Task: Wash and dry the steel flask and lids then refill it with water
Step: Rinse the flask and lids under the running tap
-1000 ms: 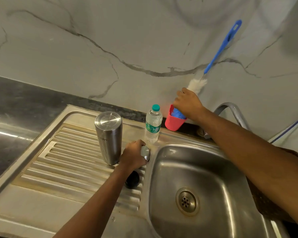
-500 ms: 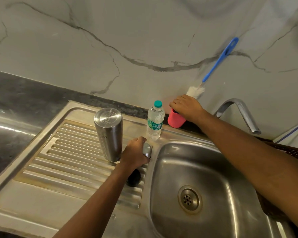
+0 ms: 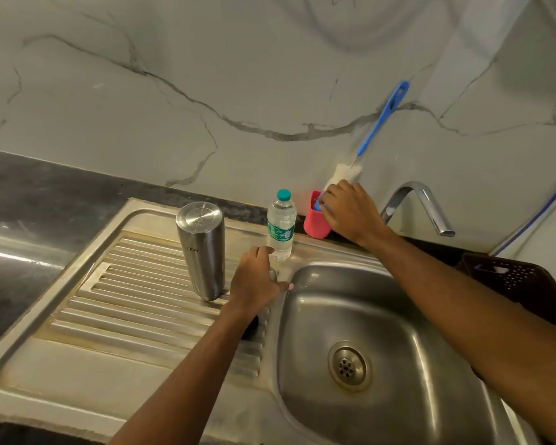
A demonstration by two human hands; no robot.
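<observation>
Since a moment ago the left hand [image 3: 257, 281] has spread toward the basin [image 3: 366, 311] rim. It covers the steel lid [image 3: 273, 273] — gripping or merely resting, I cannot tell. The right hand [image 3: 350, 216] curls its fingers onto the blue scrubber [image 3: 316, 204] in the red cup [image 3: 313, 226], probably fetching it for washing. Upside down on the drainboard [image 3: 126, 300] stands the steel flask [image 3: 201, 252], likely to drain — the black lid [image 3: 252, 329] lies beneath the forearm.
</observation>
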